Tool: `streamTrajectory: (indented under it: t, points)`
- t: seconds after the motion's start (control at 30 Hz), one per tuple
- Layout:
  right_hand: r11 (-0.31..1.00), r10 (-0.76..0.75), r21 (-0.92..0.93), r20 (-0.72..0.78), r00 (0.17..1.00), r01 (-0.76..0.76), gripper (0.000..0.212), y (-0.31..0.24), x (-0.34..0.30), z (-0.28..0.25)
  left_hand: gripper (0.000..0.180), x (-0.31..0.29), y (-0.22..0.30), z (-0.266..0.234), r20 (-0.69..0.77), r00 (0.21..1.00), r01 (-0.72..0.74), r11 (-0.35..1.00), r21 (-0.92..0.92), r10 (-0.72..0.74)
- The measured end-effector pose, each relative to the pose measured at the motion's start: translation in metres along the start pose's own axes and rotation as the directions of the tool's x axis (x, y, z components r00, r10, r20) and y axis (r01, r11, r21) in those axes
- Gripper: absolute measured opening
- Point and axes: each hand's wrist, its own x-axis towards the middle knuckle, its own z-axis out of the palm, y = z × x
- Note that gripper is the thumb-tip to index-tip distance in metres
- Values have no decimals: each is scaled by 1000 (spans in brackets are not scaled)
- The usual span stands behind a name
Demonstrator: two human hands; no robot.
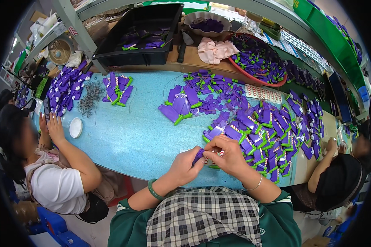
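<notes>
My left hand [185, 166] and my right hand [228, 155] meet close to the table's near edge. Pinched in the left fingers is a small purple plastic piece [198, 156], mostly covered by them. The right fingertips press on its side, and a bit of red-and-white stripe shows by them. Just beyond and right of my hands spreads a big pile of purple-and-green plastic parts [268, 142], many with striped stickers. A few larger purple parts with green ends [179, 103] lie apart, straight ahead. Past them is a heap of smaller purple pieces [218, 88].
Along the back stand a black bin [105, 50], a fluted bowl [191, 17], a pink cloth [214, 51] and a red basin [285, 82]. A sticker sheet [263, 94] lies beside the heap. A white dish [76, 127] is at left. Co-workers sit on both sides.
</notes>
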Motion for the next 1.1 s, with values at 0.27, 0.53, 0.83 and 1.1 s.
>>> streamTrajectory:
  t: [0.27,0.53,0.83,1.1]
  points:
    - [992,-102,-78,-43,994,98,17,10,-8,3,21,0,1,10,50,999,-8,1000,-4,8]
    - [999,36,-4,72,997,-36,13,16,-9,-13,25,9,8,12,240,967,174,912,-370,-87]
    - [400,-82,-908,-170,982,-124,22,19,16,-138,45,94,-49,-88,-405,871,485,623,614,-278]
    - [783,-206,-547,220,953,296,23,11,6,11,48,90,-103,-84,-429,899,180,964,195,-81]
